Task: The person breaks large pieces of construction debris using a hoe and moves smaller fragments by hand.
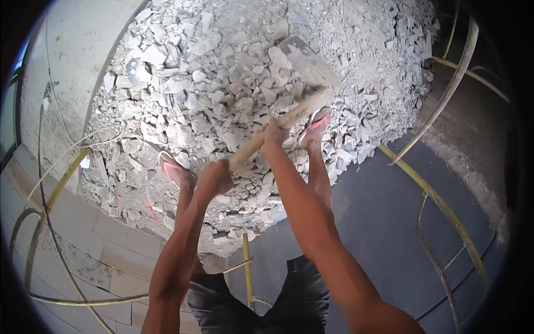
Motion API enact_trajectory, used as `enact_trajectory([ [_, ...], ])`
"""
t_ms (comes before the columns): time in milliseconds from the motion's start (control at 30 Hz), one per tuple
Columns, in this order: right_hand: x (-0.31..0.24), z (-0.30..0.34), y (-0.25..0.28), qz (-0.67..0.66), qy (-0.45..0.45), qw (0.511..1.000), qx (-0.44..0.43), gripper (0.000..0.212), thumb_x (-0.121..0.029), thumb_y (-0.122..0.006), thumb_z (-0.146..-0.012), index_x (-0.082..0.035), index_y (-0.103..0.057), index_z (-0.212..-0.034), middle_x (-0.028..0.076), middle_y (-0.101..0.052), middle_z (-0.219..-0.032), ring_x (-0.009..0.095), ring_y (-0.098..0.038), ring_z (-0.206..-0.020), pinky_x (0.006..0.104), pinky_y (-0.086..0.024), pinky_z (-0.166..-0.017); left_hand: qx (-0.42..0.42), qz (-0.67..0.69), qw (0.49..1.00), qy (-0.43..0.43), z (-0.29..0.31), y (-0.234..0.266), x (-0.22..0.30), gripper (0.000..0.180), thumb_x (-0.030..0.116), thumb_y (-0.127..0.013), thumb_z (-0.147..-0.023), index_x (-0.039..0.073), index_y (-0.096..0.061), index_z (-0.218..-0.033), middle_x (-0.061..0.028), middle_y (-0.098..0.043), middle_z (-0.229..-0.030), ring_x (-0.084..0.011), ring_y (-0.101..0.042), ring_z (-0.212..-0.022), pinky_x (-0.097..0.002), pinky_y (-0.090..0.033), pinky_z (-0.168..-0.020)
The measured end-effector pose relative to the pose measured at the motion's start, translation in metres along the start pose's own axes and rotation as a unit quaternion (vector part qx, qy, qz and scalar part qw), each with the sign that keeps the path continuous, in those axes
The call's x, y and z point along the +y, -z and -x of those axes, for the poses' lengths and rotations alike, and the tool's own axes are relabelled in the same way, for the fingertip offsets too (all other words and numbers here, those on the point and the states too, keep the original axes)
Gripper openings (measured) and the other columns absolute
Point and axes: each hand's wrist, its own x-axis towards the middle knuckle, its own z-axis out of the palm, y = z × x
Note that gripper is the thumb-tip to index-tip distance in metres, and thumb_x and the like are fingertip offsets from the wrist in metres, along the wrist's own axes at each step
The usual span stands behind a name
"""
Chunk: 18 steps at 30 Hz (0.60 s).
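Observation:
I grip the wooden handle of a hoe (250,151) with both hands. My left hand (216,177) is closed round its near end. Farther along, my right hand (272,133) wraps the handle at mid-length. The broad, dusty hoe blade (312,65) lies against a heap of grey-white rubble (228,83), up and to the right of my hands. Its lower edge is hard to make out among the broken pieces. My feet, in pinkish sandals, stand on the rubble either side of the handle.
Yellow metal rails (436,197) run at the right, with more bars and a thin cable (41,167) at the left. Dark grey flooring (378,222) lies at the lower right, pale tiles (119,245) at the lower left. A wall (83,50) stands at the upper left.

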Motion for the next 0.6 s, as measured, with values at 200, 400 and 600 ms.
enact_trajectory([
  [200,0.112,0.126,0.003,0.065,0.007,0.996,-0.062,0.04,-0.003,-0.062,-0.086,-0.006,-0.036,-0.117,0.008,-0.053,-0.069,0.02,-0.056,-0.048,0.0367,-0.05,-0.041,-0.007,0.061,0.993,0.098,0.129,-0.031,-0.097,0.026,0.005,-0.058,-0.08,-0.003,-0.065,-0.104,-0.0226,-0.069,-0.08,-0.0355,-0.071,-0.08,-0.0429,-0.054,-0.075],
  [400,0.137,0.156,0.056,0.181,0.011,0.973,-0.143,0.041,0.002,-0.061,-0.084,-0.006,-0.037,-0.116,0.01,-0.055,-0.078,0.019,-0.056,-0.049,0.0342,-0.05,-0.042,0.059,0.239,0.959,0.14,0.197,-0.103,-0.067,0.017,0.006,-0.059,-0.073,-0.002,-0.06,-0.088,-0.0074,-0.058,-0.062,-0.017,-0.056,-0.056,-0.035,-0.046,-0.054],
  [600,-0.059,0.088,0.063,0.174,0.162,0.953,-0.19,0.04,0.004,-0.056,-0.085,-0.002,-0.037,-0.12,0.012,-0.057,-0.081,0.018,-0.057,-0.049,0.0321,-0.053,-0.045,0.059,0.348,0.936,-0.02,0.083,-0.136,0.06,0.028,0.005,-0.063,-0.073,-0.006,-0.058,-0.098,-0.0132,-0.06,-0.07,-0.0193,-0.06,-0.063,-0.0371,-0.05,-0.06],
])
